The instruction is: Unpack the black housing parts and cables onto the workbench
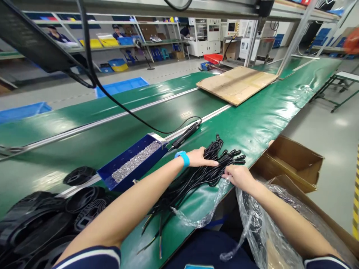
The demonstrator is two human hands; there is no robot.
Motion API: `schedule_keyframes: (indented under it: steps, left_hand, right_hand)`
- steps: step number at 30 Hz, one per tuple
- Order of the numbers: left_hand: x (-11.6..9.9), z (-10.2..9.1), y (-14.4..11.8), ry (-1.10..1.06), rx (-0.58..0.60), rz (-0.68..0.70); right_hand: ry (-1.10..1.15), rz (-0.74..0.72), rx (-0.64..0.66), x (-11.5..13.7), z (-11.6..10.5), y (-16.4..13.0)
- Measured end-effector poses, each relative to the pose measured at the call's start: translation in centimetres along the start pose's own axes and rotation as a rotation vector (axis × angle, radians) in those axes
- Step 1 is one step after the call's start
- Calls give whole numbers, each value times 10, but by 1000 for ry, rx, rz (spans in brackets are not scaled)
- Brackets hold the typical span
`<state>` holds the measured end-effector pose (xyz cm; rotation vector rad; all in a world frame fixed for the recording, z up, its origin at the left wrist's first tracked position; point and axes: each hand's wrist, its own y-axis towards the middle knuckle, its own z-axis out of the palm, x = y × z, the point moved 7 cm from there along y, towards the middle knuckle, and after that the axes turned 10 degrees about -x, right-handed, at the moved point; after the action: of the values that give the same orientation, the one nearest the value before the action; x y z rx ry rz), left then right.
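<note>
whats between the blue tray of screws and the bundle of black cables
In the head view, the left hand with its blue wristband lies between the blue tray and the cable bundle, over green table.

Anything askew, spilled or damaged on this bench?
Nothing spilled or broken. The cable bundle lies loose on the green bench under both hands. A clear plastic bag droops over the bench edge. The screws stay inside the blue tray.
</note>
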<state>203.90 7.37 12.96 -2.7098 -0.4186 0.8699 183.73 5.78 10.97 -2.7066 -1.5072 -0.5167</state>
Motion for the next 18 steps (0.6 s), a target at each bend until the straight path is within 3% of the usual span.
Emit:
schedule_keyframes:
  steps: [3, 5, 9, 15, 18]
  left_hand:
    - [-29, 19, -9, -2, -16, 85]
    - [-41, 27, -13, 110, -76, 120]
    - [-41, 31, -11, 240, -120, 138]
    - [-31, 18, -3, -105, 46, 268]
    - [-31, 12, -1, -236, 64, 272]
  right_hand:
    - [4, 24, -102, 4, 18, 8]
    - [-19, 37, -136, 7, 22, 11]
    - [-58, 5, -199, 11, 20, 6]
    - [-113, -86, -377, 2, 6, -4]
    - [-159, -184, -420, 2, 4, -4]
